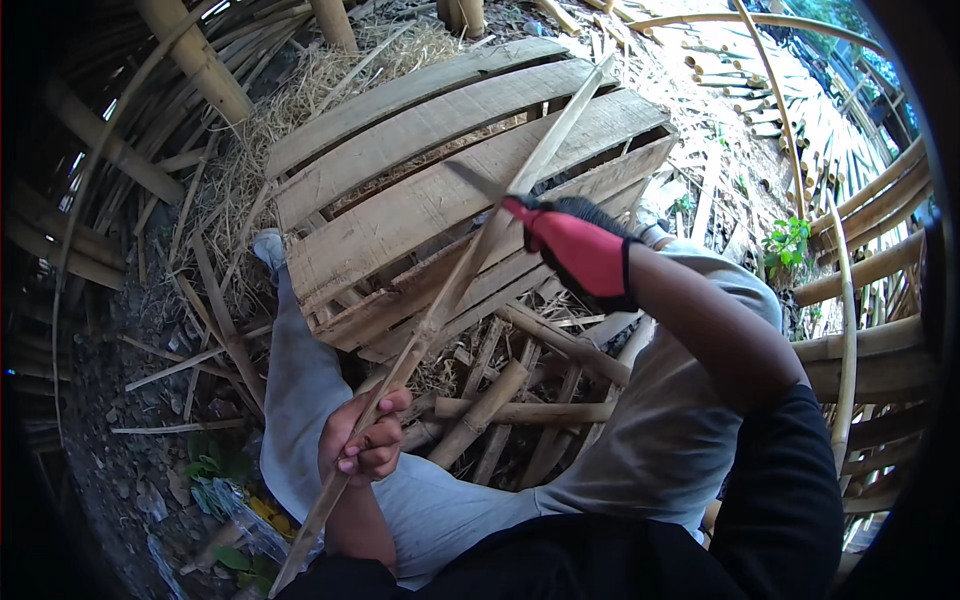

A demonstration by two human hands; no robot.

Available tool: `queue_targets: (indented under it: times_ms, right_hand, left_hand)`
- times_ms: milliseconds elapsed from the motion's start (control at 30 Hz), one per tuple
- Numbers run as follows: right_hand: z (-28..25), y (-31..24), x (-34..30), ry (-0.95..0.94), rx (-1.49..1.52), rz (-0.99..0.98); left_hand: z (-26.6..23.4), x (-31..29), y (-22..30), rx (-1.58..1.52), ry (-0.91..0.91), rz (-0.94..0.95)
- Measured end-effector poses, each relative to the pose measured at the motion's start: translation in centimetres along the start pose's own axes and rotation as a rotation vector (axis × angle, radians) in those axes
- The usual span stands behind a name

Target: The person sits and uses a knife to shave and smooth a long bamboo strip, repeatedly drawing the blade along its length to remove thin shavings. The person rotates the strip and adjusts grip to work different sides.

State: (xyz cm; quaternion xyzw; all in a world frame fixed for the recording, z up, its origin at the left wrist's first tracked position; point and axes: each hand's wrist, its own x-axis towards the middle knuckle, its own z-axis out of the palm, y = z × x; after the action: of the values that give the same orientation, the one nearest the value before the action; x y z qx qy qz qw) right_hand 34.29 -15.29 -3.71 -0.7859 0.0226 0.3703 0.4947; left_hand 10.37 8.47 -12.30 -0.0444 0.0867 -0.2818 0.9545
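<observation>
A long bamboo strip (440,305) slants from my lap up across a slatted wooden crate (400,215). My left hand (362,437), bare, is wrapped round its lower part. On my right hand (580,245) is a red and black glove. The gloved fingers are closed on a knife, whose blade (475,182) points to the left and crosses the strip above the crate's slats. The knife's handle is hidden in the glove. The strip's far end rests on or just over the crate's far right part; I cannot tell which.
My legs (310,385) are spread either side of the crate. Cut bamboo poles (485,410) lie between them. Straw and shavings (235,190) cover the ground at left. Bamboo posts (195,60) stand at far left, and thick bamboo rails (870,345) run along the right.
</observation>
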Motion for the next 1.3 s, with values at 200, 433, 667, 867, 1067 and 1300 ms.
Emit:
queue_targets:
  times_ms: [200,433,667,867,1067,1300]
  right_hand:
    - [2.3,2.3,-0.8,0.03,-0.29,-0.296]
    - [2.3,1.9,-2.4,-0.159,-0.457,-0.331]
    - [2.6,4.3,-0.6,0.007,-0.183,-0.313]
    - [-0.3,0.0,-1.5,0.055,-0.014,-0.067]
    - [0.9,0.2,-2.3,0.11,0.07,0.033]
    - [1.4,0.7,-1.9,0.125,0.138,0.015]
  left_hand:
    - [0.2,0.4,-0.2,-0.016,-0.029,-0.025]
    - [0.8,0.0,-0.3,0.109,0.05,-0.02]
    - [0.8,0.8,-0.4,0.051,0.027,-0.018]
    - [0.9,0.5,-0.5,0.107,0.046,0.032]
    - [0.5,0.1,-0.5,0.148,0.06,0.032]
    - [0.7,0.2,-0.5,0.09,0.061,0.051]
